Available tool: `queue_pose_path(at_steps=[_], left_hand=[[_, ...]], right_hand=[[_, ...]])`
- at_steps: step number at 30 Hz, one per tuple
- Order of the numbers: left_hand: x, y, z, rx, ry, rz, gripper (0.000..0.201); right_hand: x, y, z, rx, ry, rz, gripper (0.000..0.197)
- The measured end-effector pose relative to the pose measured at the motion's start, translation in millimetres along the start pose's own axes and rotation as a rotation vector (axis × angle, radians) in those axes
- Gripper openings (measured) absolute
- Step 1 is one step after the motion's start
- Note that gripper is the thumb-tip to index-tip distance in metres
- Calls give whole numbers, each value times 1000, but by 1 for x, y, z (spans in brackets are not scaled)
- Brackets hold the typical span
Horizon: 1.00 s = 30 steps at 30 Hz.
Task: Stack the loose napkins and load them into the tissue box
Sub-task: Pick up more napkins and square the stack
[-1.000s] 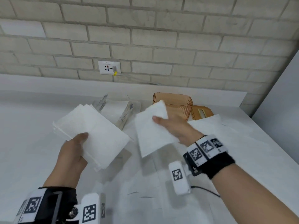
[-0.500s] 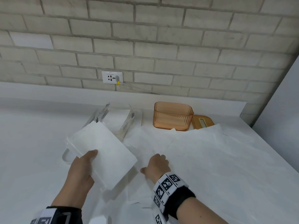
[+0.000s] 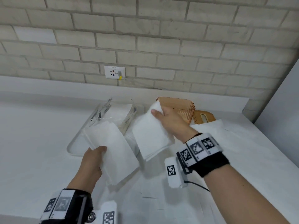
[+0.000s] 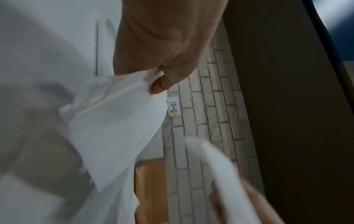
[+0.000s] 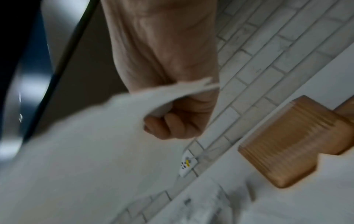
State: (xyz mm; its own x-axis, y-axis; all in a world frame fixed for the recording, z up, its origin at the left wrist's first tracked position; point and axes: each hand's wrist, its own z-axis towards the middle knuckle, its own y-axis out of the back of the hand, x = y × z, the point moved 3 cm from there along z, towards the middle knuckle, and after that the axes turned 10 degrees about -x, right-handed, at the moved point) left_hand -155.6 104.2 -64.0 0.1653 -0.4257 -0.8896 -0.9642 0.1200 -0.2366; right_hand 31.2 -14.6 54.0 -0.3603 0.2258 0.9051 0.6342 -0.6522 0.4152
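Holding a flat stack of napkins [image 3: 111, 152] in my left hand [image 3: 92, 164], thumb pressed on top, I keep it above the white counter [image 3: 32, 151], well left of the tissue box [image 3: 178, 107]. Behind the stack lies crinkled clear wrapping [image 3: 113, 113] on a rounded white tray [image 3: 76, 144]. My right hand [image 3: 171, 122] pinches a soft, folded napkin [image 3: 150, 135] by its top corner, just in front of the ribbed amber box. Its wooden lid [image 3: 203, 118] with a slot lies just right of the box.
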Motion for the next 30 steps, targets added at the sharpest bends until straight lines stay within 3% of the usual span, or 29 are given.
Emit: queue_pose_path(at_steps=[4,9,12,16,22,25,28,30], left_hand=[[11,-34,-20,121,89,56,15],[3,-73,-48,316,94,-152,42],[6,-84,-50,293,90,-176,57],[23,-98,-56,246,-20,52,31],[15,-76,-34,120,-74,48,32],[-6,-54,-18,94,-71,-29,30],[-18,-35,-7,65,-61,-92,36],[-21,-24,0,25,-66,-112,40]], right_hand=[[20,5,-6,60,34,322,15],[-22,-11,-13,65,29,-56,19],[-45,-11,-13,-31,3,-240,32],[-54,-15,-20,-129,-70,-251,38],[-60,7,4,-113,-117,-450,40],[-73,26,43,-33,-150,-713,29],[-81,15,72,138,-158,-940,22],[-87,-2,86,221,-120,-1002,34]])
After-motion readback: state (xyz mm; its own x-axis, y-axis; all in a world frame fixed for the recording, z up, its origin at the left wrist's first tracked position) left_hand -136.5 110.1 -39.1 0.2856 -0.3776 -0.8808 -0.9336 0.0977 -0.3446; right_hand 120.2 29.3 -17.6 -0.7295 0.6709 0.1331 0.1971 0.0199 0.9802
